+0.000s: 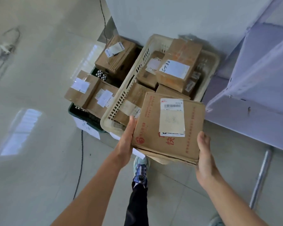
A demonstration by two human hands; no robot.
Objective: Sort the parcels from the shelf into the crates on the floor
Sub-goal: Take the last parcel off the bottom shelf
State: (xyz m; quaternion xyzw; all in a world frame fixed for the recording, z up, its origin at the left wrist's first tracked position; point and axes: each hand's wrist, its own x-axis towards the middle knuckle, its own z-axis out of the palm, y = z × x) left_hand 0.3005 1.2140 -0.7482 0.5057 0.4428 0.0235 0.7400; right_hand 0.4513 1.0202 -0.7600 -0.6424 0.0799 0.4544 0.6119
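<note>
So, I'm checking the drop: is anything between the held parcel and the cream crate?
Nothing visible stands between the held parcel and the cream crate, but it is already piled full; the labelled box is stacked highest at the far side.

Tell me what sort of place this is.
Probably a parcel sorting room: labelled brown cardboard boxes fill a cream slatted plastic crate and a dark green plastic crate, beside a pale metal shelf. The left hand and right hand hold a flat brown cardboard parcel with a barcode label.

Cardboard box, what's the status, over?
Left hand, right hand: holding cardboard box by its sides. Box over near end of cream crate. Crate piled with parcels; little room.
</note>
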